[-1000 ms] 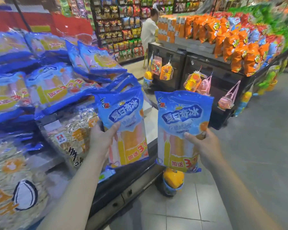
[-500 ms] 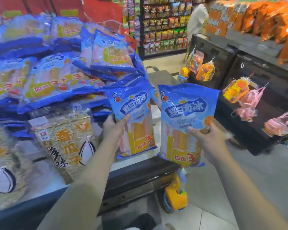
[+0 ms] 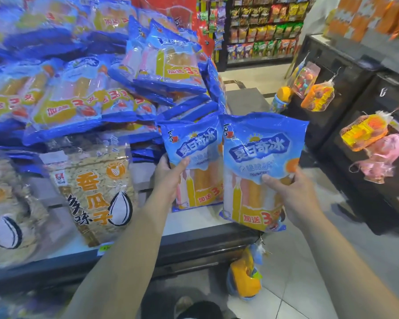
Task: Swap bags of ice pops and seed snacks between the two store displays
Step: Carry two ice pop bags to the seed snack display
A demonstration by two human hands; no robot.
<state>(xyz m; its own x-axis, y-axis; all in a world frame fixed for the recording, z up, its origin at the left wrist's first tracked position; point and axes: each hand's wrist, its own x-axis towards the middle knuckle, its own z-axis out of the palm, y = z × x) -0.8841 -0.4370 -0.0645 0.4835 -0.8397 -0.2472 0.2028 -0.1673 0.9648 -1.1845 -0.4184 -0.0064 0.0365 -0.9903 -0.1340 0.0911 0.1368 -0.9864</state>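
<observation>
Two glossy blue plastic bags of ice pops, one per hand, both upright with printed fronts toward the camera. Left hand (image 3: 168, 178) grips the left blue ice-pop bag (image 3: 194, 162) at its left edge, thumb across the front, fingers behind. Right hand (image 3: 295, 194) grips the right blue ice-pop bag (image 3: 260, 171) from its right side, thumb pressed on the front at mid-height, fingers hidden behind. Both grips are closed on the film; the bags hang free, touching nothing below, and the right one overlaps the left one's right edge.

Held by the side, probably so each bag stays flat and readable while carried, and so it can be laid down face-up.

Each bag has a clear lower panel: long frozen sticks inside in yellow, orange and pink, standing side by side.

Left of and behind the left grip: the heaped pile of matching blue ice-pop bags (image 3: 101, 93) on the white display counter (image 3: 189, 224), leaning and overlapping loosely. Just left of the left grip lies a clear plastic bag of pale sunflower seeds with orange lettering (image 3: 95, 187); more of its kind beyond, blurred.

Right of the right grip, across the aisle: a black display stand (image 3: 355, 72) with netted snack packs hanging from hooks.

Judgement: bags are in hand at the ice-pop display, not yet placed.
</observation>
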